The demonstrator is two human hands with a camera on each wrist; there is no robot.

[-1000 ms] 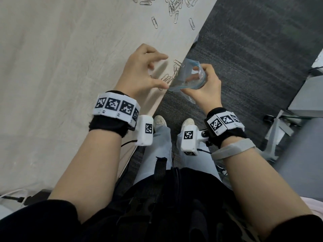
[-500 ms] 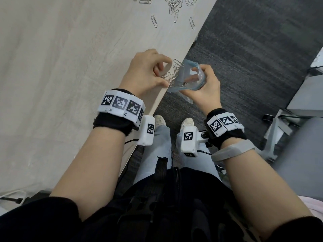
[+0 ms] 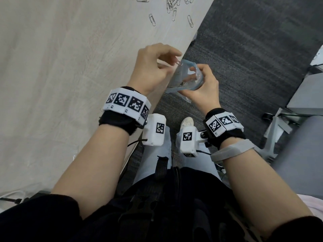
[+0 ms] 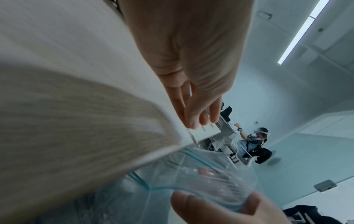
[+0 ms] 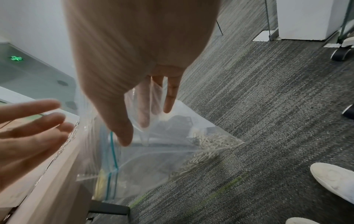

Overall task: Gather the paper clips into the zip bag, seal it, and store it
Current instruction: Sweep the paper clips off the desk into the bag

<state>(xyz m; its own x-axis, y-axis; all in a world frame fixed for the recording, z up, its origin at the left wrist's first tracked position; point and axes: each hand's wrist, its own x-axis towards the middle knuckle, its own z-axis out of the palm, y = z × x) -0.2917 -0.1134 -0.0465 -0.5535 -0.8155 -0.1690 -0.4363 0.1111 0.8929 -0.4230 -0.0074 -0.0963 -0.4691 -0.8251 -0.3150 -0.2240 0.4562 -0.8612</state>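
1. Clips (image 3: 178, 62) pinched in left fingers (image 3: 172, 55), right at the bag (image 3: 187, 79) mouth.
2. Right fingers (image 3: 203, 68) curl round the rim, holding the bag open off the bench (image 3: 70, 67) edge.
3. Risk: a drop beside the mouth sends clips to the floor (image 3: 253, 49).
4. Loose grip could let the mouth sag.

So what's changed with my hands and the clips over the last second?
The left hand went from spread over the clips at the table edge to curling round them and sweeping them off toward the zip bag; one paper clip now sits at the bag's mouth. The right hand kept gripping the open bag below the edge. The scattered clips farther up the table stayed put.
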